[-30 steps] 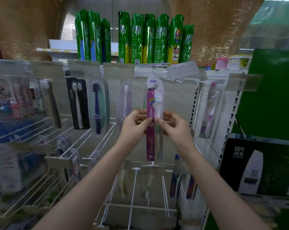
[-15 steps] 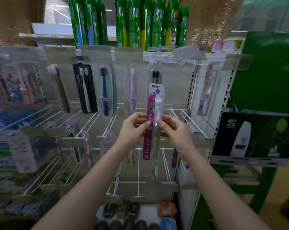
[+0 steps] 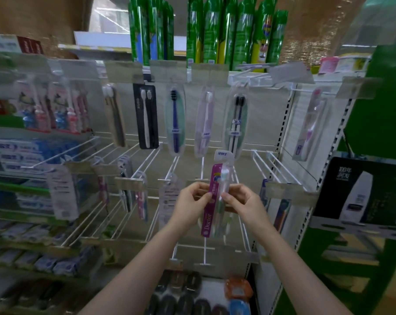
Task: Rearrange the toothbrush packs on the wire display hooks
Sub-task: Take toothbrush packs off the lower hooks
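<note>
Here, in front of a store display of wire hooks, a person holds one toothbrush pack upright between both hands. The left hand pinches the pack's left edge with thumb and curled fingers, and the right hand pinches its right edge the same way. The pack has a purple card strip printed "Doctor" and a white tab at the top; it hangs on no hook, held in the air before the middle row of hooks. On the row above, other packs hang side by side: a black twin pack, a dark blue brush pack, a pale pink brush pack, and a pack with two black brushes directly above the held one. Green spray cans stand on the top shelf, and toothpaste boxes fill the shelves at left.
</note>
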{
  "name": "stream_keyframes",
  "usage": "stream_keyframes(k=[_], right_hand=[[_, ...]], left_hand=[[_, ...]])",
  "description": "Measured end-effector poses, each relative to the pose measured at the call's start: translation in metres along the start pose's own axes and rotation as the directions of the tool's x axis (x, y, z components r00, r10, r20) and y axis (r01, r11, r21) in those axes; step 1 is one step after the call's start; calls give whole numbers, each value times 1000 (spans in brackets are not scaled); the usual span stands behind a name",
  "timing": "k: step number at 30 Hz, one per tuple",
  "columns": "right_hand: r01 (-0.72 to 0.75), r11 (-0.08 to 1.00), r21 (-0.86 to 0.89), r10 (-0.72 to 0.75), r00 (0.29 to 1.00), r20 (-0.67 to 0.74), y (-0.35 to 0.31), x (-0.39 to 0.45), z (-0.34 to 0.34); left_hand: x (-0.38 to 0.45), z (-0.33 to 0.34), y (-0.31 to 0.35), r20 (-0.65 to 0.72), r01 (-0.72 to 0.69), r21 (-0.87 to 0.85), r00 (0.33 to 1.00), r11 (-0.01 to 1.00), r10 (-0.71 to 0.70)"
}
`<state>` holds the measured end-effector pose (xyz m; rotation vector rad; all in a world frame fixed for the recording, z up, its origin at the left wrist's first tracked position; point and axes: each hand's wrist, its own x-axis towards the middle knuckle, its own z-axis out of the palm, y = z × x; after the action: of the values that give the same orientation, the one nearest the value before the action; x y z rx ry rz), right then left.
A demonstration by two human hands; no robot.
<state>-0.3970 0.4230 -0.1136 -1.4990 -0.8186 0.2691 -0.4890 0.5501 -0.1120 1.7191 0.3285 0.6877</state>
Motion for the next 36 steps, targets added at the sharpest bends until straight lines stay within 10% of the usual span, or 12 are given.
stream_keyframes(k=[17, 36], right_hand=[[-51, 990, -128, 70, 987, 145, 89, 10, 76], [-139, 939, -314, 120, 989, -81, 166, 66, 139]], left_hand=[[7, -77, -96, -243, 183, 132, 959, 974, -147], [75, -92, -173, -258, 218, 93, 948, 971, -188]])
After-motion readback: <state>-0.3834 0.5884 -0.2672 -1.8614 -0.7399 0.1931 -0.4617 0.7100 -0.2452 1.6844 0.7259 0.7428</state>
